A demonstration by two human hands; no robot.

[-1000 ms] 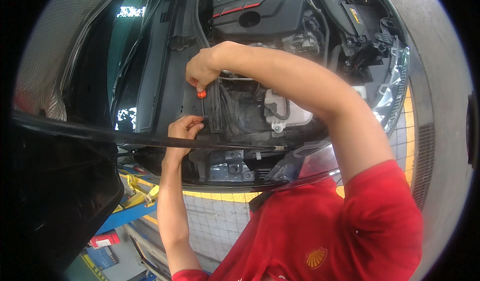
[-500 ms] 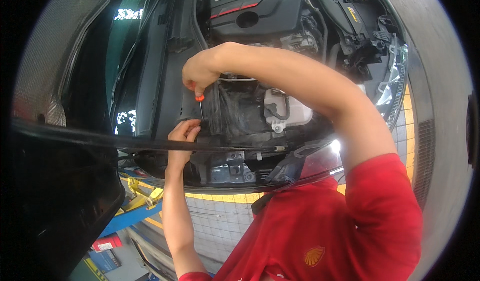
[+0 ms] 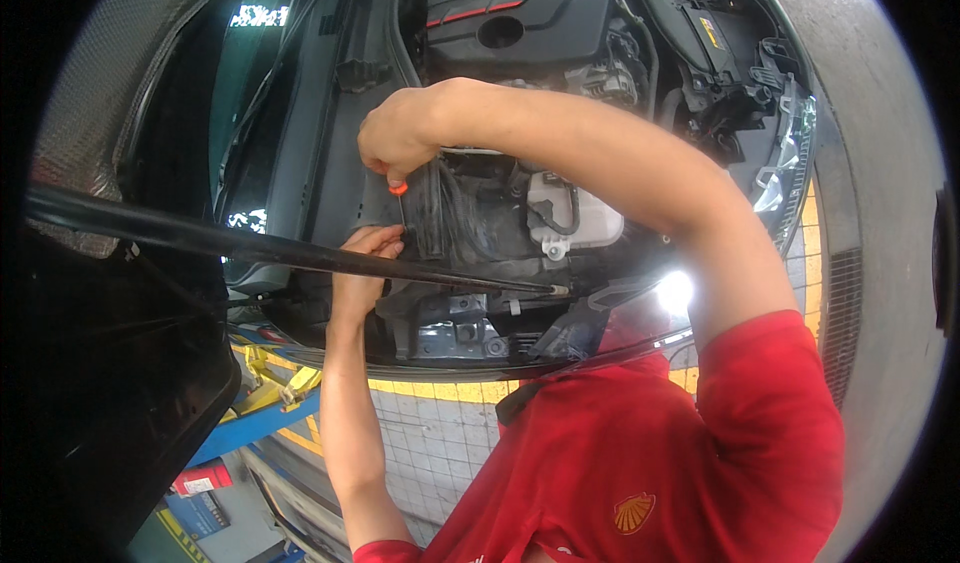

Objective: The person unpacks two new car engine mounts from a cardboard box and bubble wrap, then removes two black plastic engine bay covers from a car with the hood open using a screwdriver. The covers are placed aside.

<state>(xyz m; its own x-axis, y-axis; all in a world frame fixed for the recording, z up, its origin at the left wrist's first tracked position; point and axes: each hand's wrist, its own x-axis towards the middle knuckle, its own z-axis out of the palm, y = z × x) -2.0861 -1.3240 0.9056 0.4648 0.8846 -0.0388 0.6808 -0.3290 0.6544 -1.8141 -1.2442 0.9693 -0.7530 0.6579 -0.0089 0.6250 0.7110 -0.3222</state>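
My right hand (image 3: pixel 397 135) reaches down from above with bent wrist, its fingers closed round the orange-red handle of a screwdriver (image 3: pixel 399 190). The thin shaft points toward me, its tip close to the black plastic cowl panel (image 3: pixel 340 158) at the base of the windscreen. Beside that tip, my left hand (image 3: pixel 370 246) has its thumb and fingers drawn together at the panel's edge. What they pinch, if anything, is too small to make out. A dark prop rod (image 3: pixel 300 253) crosses in front of my left wrist.
An engine cover (image 3: pixel 520 23) lies beyond my right forearm, with a white fluid tank (image 3: pixel 585 213) nearer me. The car's black fender edge (image 3: pixel 450 371) runs before my body. On the lower left are a blue and yellow lift arm (image 3: pixel 265 418) and a red box (image 3: pixel 203 478).
The view has shifted a little, and the prop rod now slants more across it. My left hand sits slightly closer to my right hand, which still grips the screwdriver.
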